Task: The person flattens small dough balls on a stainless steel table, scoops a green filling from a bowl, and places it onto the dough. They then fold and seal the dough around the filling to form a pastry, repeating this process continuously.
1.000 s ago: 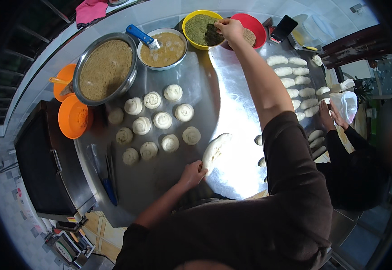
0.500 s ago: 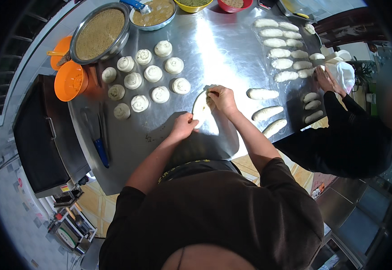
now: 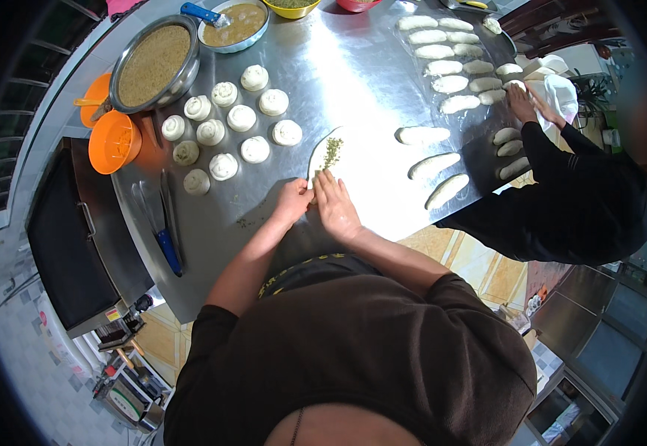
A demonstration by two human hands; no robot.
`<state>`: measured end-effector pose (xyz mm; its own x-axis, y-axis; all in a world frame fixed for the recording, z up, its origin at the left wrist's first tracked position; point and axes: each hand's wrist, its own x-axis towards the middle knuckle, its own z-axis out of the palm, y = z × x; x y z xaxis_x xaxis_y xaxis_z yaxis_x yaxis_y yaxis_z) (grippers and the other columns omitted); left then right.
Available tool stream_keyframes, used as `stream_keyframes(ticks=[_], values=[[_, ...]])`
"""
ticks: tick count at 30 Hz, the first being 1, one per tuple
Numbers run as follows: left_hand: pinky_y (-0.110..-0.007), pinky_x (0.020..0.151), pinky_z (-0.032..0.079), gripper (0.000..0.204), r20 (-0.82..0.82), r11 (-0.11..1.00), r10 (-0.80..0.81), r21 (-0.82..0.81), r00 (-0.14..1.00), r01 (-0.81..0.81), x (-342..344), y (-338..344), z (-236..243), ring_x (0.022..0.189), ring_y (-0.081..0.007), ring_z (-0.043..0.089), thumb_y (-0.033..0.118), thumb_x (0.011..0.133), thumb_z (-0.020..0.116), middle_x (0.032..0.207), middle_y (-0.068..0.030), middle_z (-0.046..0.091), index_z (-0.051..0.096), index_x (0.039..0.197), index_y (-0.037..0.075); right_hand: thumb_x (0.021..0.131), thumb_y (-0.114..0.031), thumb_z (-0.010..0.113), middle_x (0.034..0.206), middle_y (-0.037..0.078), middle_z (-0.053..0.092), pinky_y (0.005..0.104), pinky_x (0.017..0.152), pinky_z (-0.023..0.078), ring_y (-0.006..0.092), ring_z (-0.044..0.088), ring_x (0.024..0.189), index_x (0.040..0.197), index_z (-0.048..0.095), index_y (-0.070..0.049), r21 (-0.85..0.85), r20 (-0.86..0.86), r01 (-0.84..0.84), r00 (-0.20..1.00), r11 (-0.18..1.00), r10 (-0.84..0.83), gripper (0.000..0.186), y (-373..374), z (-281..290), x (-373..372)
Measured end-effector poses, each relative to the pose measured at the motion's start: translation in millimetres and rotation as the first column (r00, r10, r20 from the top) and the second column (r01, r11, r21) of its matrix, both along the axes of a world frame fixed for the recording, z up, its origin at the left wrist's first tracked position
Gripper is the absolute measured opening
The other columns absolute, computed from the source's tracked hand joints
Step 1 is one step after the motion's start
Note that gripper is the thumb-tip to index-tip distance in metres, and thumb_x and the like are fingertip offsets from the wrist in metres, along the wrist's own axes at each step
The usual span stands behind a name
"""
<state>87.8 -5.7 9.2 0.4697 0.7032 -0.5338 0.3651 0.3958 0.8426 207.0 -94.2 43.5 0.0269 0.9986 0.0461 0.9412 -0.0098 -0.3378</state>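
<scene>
A flat oval sheet of white dough (image 3: 347, 141) lies in front of me on the steel table, with a strip of chopped green herbs (image 3: 331, 153) along it. At the dough's near left edge, my left hand (image 3: 293, 202) is closed in a pinch on it. My right hand (image 3: 337, 210) rests beside it with fingers stretched out flat over the near end of the sheet, covering that part. Several coiled dough rolls (image 3: 241, 118) stand in rows to the left. On my right lie three long dough pieces (image 3: 434, 165).
A co-worker's hands (image 3: 522, 104) touch dough at the right, by rows of dough pieces (image 3: 444, 85). Far left stand a metal bowl of brown paste (image 3: 192, 68), a bowl of brown liquid (image 3: 259, 33) and an orange bowl (image 3: 131, 149). Blue-handled tongs (image 3: 167, 251) lie near the left edge.
My right hand has come down from the dough's far end to its near end, its fingers going from pinched to flat. The green strip now shows. My left hand stays at the near edge.
</scene>
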Motion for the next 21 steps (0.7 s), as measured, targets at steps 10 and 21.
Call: stream_keyframes(ticks=[10,21], values=[[-0.023,0.052,0.045,0.014,0.013,0.984,0.014,-0.178,1.0,-0.011,-3.4,-0.3,8.4,0.069,-0.0158,0.069,0.011,0.09,0.058,0.081,-0.006,0.066,0.058,0.097,-0.002,0.087,-0.014,0.047,0.148,0.024,0.028,0.0446,0.112,0.027,0.0332,0.023,0.141,0.137,0.036,0.01,-0.07,0.128,0.025,0.992,0.997,-0.016,0.056,10.6,-5.4,9.3],[-0.024,0.057,0.048,0.017,0.022,0.98,-0.014,-0.199,1.0,0.018,-4.9,-2.5,15.5,0.072,-0.0166,0.07,0.012,0.093,0.054,0.087,-0.0082,0.067,0.057,0.102,-0.002,0.074,0.001,0.054,0.099,0.017,0.058,0.0416,0.084,0.047,0.0355,0.056,0.098,0.097,0.06,-0.001,-0.012,-0.24,0.32,0.919,0.947,-0.313,0.025,85.0,6.4,75.8]])
